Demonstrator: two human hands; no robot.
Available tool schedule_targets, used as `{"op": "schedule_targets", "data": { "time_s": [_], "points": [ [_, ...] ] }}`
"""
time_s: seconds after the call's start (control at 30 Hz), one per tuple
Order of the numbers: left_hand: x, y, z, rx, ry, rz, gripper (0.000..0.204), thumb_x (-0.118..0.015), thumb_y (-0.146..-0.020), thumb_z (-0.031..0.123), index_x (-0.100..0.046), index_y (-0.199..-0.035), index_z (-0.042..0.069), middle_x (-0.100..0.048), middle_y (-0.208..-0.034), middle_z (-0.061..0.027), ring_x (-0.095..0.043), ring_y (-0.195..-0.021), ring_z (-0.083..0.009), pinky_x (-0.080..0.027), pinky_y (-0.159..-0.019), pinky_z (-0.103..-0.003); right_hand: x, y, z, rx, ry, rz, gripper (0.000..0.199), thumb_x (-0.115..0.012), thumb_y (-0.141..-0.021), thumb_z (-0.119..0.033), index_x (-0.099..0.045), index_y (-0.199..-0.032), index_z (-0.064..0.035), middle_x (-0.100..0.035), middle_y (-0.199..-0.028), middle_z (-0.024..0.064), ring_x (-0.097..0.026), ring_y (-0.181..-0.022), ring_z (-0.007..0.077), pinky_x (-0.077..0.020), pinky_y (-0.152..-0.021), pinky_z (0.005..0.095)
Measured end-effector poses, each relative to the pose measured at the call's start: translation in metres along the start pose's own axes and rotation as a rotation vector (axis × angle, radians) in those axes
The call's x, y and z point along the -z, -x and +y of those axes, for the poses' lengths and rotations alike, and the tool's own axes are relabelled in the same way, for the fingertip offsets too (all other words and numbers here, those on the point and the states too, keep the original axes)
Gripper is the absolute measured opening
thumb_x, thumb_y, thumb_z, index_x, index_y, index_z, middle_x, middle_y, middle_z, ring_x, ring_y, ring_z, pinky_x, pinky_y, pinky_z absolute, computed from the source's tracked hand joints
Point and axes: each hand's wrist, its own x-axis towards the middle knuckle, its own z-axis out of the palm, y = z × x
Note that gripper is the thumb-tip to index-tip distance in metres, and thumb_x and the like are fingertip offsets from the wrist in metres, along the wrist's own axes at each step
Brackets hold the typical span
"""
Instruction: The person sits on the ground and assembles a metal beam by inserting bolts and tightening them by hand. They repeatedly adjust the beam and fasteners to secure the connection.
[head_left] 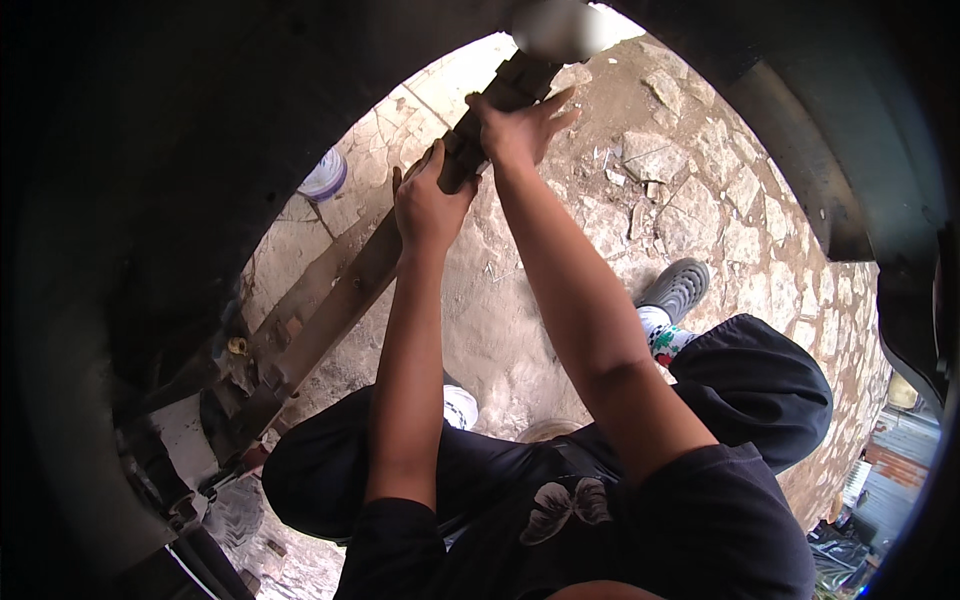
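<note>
A long dark metal bar [362,275] slants from the lower left to the top, with a blockier dark part [518,82] at its upper end. My left hand [432,212] is closed around the bar from below, fingers on one side and thumb on the other. Just above it, my right hand [518,135] touches the bar's blocky part with its thumb side. The fingers of that hand spread away to the right, off the metal. A pale blurred round shape [557,30] covers the bar's top end.
Large dark bodywork [80,250] arches overhead and at both sides. Metal parts [180,465] stand at the lower left. A white and purple tub [324,176] is beyond the bar. The ground is rough stone paving [655,155] with loose chips. My shoe [677,290] rests on it.
</note>
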Motion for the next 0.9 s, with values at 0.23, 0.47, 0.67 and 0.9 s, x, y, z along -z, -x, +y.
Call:
{"op": "schedule_targets", "data": {
  "time_s": [0.23,0.47,0.67,0.9],
  "points": [
    [-0.006,0.008,-0.003,-0.024,0.028,0.053,0.074,-0.087,-0.078,0.032,-0.061,-0.139,-0.002,-0.068,-0.131,-0.0222,-0.067,-0.119,-0.0366,-0.047,-0.109,-0.044,0.029,0.039,0.048,-0.079,-0.227,-0.147,0.099,-0.090,-0.075,-0.047,-0.046,-0.145,0.0066,-0.073,-0.109,0.0188,-0.072,-0.099,0.0288,-0.0562,-0.088,0.0394],
    [0.004,0.018,0.036,0.057,0.225,0.217,0.044,-0.079,-0.088,0.027,-0.072,-0.125,0.003,-0.075,-0.117,-0.0182,-0.072,-0.107,-0.0322,-0.056,-0.094,-0.040,0.079,0.074,0.117,-0.340,-0.624,-0.247,0.037,-0.079,-0.093,-0.035,-0.070,-0.107,-0.0016,-0.068,-0.091,0.0059,-0.058,-0.070,0.0123,-0.0506,-0.062,0.0286],
    [-0.020,0.032,0.077,0.162,0.478,-0.203,0.028,-0.074,-0.094,0.017,-0.074,-0.119,0.004,-0.077,-0.100,-0.0098,-0.071,-0.088,-0.0153,-0.057,-0.078,-0.030,0.077,0.060,0.119,-0.358,-0.949,-0.155,0.021,-0.071,-0.100,-0.025,-0.063,-0.107,-0.0071,-0.065,-0.091,0.0025,-0.058,-0.079,0.0100,-0.0464,-0.067,0.0252],
    [-0.059,0.047,0.073,0.413,1.018,-0.143,0.028,-0.070,-0.100,0.018,-0.070,-0.122,0.001,-0.076,-0.105,-0.0080,-0.070,-0.095,-0.0159,-0.054,-0.087,-0.029,0.084,0.052,0.099,-0.334,-1.222,-0.415,0.016,-0.072,-0.099,-0.015,-0.064,-0.106,-0.0034,-0.071,-0.107,0.0094,-0.062,-0.091,0.0140,-0.0506,-0.077,0.0307]
  ]
}}
